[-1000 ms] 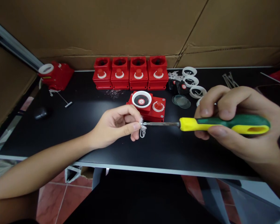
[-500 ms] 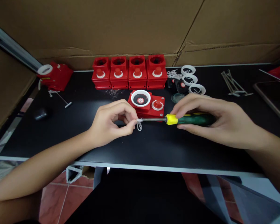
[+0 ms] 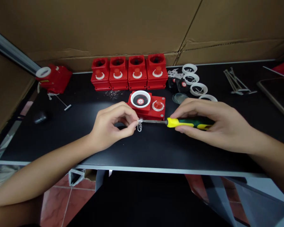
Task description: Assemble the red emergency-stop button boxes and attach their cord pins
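Note:
Between thumb and fingertips, my left hand (image 3: 115, 126) pinches a small whitish plastic piece with a chain-like loop (image 3: 139, 127) hanging below it. My right hand (image 3: 217, 126) is closed around the green and yellow handle of a screwdriver (image 3: 174, 122). The shaft points left, and its tip meets the whitish piece at my left fingertips; the exact contact is too small to make out. Just behind the shaft lies a red housing (image 3: 146, 111) with a white ring around a black disc and a clear-rimmed red button.
Several red housings (image 3: 137, 75) stand in a row at the back. Right of them are white rings (image 3: 198, 89), clear discs (image 3: 180, 98) and black parts. Small metal hammers (image 3: 238, 83) lie at the right, another red housing (image 3: 54, 78) at the left. A cardboard wall (image 3: 109, 28) closes the back.
The screwdriver handle has turned in my right hand, so more yellow shows. My left hand still pinches the whitish piece at the tip. The view has shifted slightly.

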`<state>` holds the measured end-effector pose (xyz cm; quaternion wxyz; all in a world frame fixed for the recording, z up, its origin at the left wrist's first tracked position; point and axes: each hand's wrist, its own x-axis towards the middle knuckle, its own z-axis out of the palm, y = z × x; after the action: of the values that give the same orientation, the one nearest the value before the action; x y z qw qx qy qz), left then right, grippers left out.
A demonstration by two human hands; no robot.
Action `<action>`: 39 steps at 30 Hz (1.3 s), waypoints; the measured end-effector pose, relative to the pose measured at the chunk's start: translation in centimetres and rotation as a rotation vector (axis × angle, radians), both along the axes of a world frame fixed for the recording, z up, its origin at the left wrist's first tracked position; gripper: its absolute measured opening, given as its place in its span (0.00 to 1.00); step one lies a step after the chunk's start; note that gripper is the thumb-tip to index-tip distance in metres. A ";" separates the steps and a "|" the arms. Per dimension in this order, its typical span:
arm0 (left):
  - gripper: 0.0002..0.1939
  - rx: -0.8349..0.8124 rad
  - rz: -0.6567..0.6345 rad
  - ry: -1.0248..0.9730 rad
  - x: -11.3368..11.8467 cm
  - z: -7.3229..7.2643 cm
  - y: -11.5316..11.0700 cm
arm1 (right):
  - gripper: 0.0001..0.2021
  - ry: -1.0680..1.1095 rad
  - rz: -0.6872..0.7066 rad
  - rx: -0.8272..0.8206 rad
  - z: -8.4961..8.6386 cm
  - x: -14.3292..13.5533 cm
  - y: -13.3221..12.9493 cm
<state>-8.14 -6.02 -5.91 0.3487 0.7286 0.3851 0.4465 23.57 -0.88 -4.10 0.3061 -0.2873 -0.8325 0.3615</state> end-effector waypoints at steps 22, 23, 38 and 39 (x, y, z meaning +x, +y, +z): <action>0.25 0.221 -0.004 0.668 -4.2 0.5 4.2 | 0.32 -0.524 0.172 -0.270 2.7 8.8 6.3; 0.23 0.220 0.002 0.682 -4.4 0.7 4.3 | 0.31 -0.507 0.199 -0.267 2.6 8.6 6.3; 0.16 0.169 -0.070 0.567 -3.8 2.1 3.5 | 0.29 -0.441 0.190 -0.231 0.9 7.9 6.6; 0.14 0.172 -0.065 0.576 -3.8 2.1 3.3 | 0.29 -0.449 0.183 -0.231 0.8 7.9 6.7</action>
<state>-11.91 -2.68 -3.77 0.1765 0.8640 0.4052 0.2410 31.48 5.77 -3.34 0.0451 -0.3169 -0.8552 0.4076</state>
